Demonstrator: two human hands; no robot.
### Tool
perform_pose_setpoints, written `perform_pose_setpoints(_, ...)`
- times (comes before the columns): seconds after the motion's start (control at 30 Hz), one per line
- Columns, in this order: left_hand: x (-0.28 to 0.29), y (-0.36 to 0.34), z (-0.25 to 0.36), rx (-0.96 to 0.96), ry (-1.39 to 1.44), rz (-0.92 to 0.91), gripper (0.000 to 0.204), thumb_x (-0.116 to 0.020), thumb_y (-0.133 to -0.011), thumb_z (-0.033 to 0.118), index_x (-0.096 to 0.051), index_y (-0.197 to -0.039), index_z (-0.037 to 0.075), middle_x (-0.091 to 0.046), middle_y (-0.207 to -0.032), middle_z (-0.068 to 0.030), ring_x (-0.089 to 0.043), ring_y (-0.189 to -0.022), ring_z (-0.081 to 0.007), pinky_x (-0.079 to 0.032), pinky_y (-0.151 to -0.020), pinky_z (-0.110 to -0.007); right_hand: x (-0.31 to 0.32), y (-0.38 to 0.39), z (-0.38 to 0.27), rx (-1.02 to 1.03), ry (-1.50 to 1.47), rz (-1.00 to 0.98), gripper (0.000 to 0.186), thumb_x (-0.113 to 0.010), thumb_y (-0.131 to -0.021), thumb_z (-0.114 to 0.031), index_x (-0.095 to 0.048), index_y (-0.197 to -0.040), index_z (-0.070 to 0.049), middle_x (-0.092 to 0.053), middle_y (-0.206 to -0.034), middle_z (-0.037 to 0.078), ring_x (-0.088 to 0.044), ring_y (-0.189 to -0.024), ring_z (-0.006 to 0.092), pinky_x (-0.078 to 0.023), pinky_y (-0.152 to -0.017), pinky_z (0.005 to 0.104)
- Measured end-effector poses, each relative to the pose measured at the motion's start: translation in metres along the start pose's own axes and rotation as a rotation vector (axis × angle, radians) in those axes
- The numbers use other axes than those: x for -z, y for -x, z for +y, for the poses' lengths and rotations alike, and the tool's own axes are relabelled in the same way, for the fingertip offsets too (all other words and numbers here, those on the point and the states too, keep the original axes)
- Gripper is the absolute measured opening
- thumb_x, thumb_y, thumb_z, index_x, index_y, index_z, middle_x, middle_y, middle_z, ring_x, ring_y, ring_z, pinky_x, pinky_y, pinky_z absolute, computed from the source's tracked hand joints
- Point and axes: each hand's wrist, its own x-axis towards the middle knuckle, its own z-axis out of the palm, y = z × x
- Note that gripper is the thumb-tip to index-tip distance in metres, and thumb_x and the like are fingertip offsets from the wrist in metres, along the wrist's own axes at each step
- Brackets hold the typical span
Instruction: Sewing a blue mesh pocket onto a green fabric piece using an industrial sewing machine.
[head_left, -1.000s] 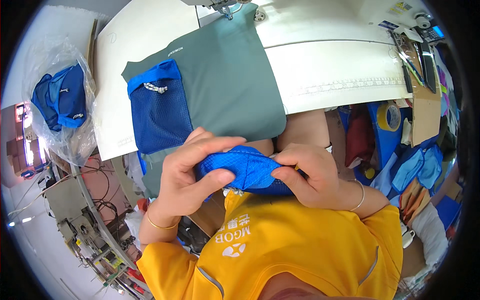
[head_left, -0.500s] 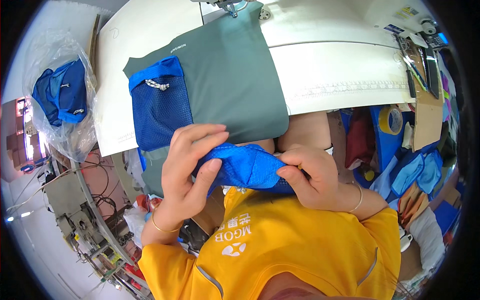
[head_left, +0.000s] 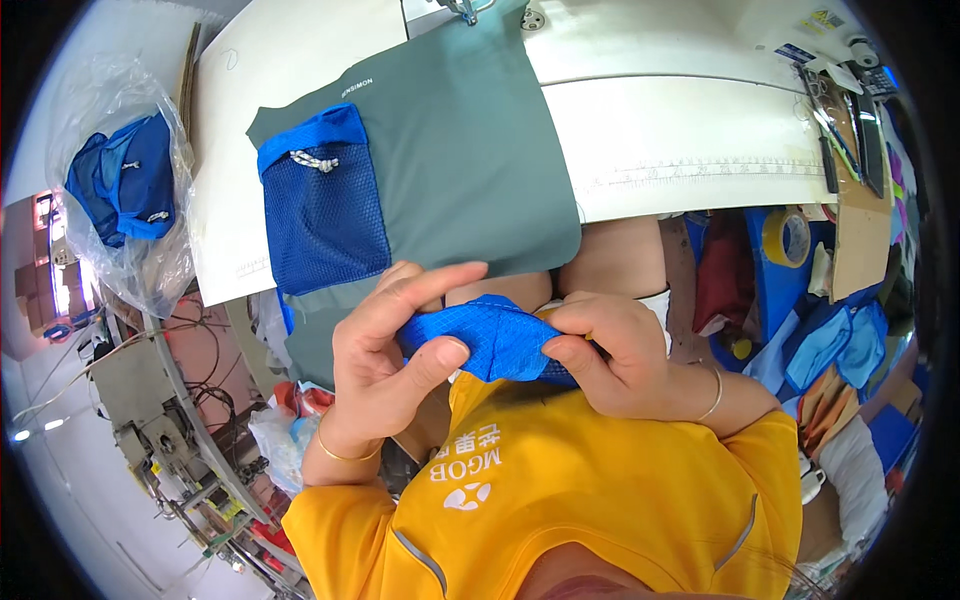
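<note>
Blue mesh piece [head_left: 495, 338] sits bunched between my hands, light, limp and likely to slide. My left hand [head_left: 385, 350] pinches its near end with thumb and fingers, and my right hand [head_left: 610, 350] clamps the far end; I judge the folded edge gives the surest hold.

1. A small piece of blue mesh fabric [head_left: 495, 340] was held bunched and folded between both hands, close to the chest, below the desk edge.
2. Its left end was pinched by the left grip [head_left: 385, 350], its right end by the right grip [head_left: 610, 350].
</note>
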Motion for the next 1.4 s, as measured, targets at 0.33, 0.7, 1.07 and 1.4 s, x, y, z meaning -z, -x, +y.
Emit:
perform_pose_setpoints(0.33,-0.005,-0.007,-0.005,0.005,0.137,0.110,0.013,-0.070,-0.093,0.007,-0.074,-0.099,-0.003,-0.069,-0.095,-0.0092,-0.061,-0.089,-0.0181,-0.048,-0.083,-0.030,-0.004,-0.005,-0.001,-0.026,-0.031,-0.019,0.013,-0.071,-0.093,-0.011,-0.064,-0.098,-0.001,-0.063,-0.078,0.013,-0.060,-0.063,0.0317,-0.047,-0.055,0.0375)
perform_pose_setpoints(0.7,0.001,-0.018,0.000,0.032,0.233,-0.017,0.014,-0.058,-0.103,0.011,-0.062,-0.103,-0.003,-0.073,-0.106,-0.0165,-0.070,-0.098,-0.0207,-0.053,-0.092,-0.035,-0.009,-0.004,-0.004,-0.140,-0.162,0.097,0.019,-0.070,-0.097,-0.017,-0.063,-0.105,-0.002,-0.068,-0.084,0.013,-0.066,-0.065,0.0279,-0.050,-0.058,0.0338)
perform_pose_setpoints(1.07,0.005,-0.030,0.044,0.194,0.205,0.105,0.010,-0.064,-0.100,0.008,-0.065,-0.102,-0.002,-0.069,-0.093,-0.0052,-0.062,-0.084,-0.0089,-0.051,-0.077,-0.023,0.005,-0.032,-0.012,-0.156,-0.278,-0.049,0.014,-0.067,-0.099,-0.013,-0.064,-0.103,0.000,-0.066,-0.084,0.011,-0.064,-0.068,0.0174,-0.049,-0.062,0.0276)
perform_pose_setpoints(1.4,0.051,-0.176,0.038,0.051,-0.448,-0.148,0.019,-0.067,-0.095,0.016,-0.070,-0.093,-0.003,-0.063,-0.074,-0.0017,-0.055,-0.070,-0.0065,-0.047,-0.065,-0.025,-0.008,-0.116,0.019,-0.358,-0.487,0.220,0.012,-0.068,-0.096,-0.010,-0.063,-0.099,0.002,-0.060,-0.067,0.006,-0.053,-0.060,0.0068,-0.044,-0.055,0.0260)
